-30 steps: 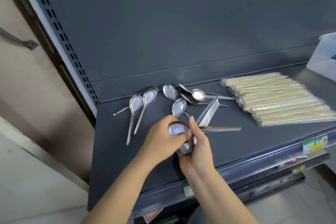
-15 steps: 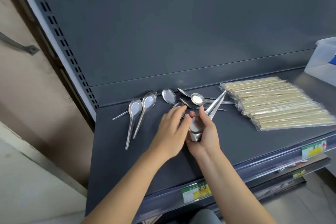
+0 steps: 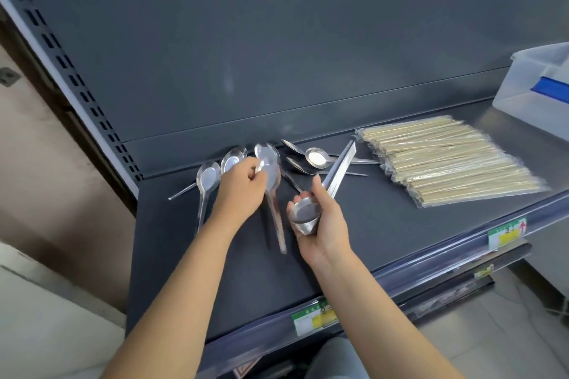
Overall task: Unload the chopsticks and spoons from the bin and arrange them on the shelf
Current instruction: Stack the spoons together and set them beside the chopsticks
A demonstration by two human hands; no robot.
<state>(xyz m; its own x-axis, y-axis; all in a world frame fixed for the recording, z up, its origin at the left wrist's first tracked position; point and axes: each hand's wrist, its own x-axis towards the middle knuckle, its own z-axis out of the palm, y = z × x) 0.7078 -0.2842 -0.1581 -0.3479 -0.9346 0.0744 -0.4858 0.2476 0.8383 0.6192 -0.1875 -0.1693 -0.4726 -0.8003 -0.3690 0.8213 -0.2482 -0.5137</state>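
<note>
My right hand [image 3: 323, 224] grips a nested stack of steel spoons [image 3: 304, 214], bowls toward me and handles pointing up and right. My left hand [image 3: 241, 191] pinches the bowl end of a single steel spoon [image 3: 275, 209] whose handle reaches toward the shelf's front. Several more spoons lie on the dark shelf [image 3: 354, 240]: two [image 3: 207, 177] to the left of my left hand, others [image 3: 317, 158] behind my right hand. Wrapped packs of chopsticks [image 3: 446, 163] lie in a pile on the right. The clear plastic bin [image 3: 529, 92] stands at the far right edge.
The shelf's dark back panel [image 3: 277, 55] rises behind the spoons. A perforated upright [image 3: 77, 86] borders the shelf on the left. Price tags [image 3: 314, 317] sit in the front rail, with a lower shelf edge below it.
My hands have parted. My left hand drew one spoon off the stack and moved it left over the shelf, while my right hand keeps the rest of the stack.
</note>
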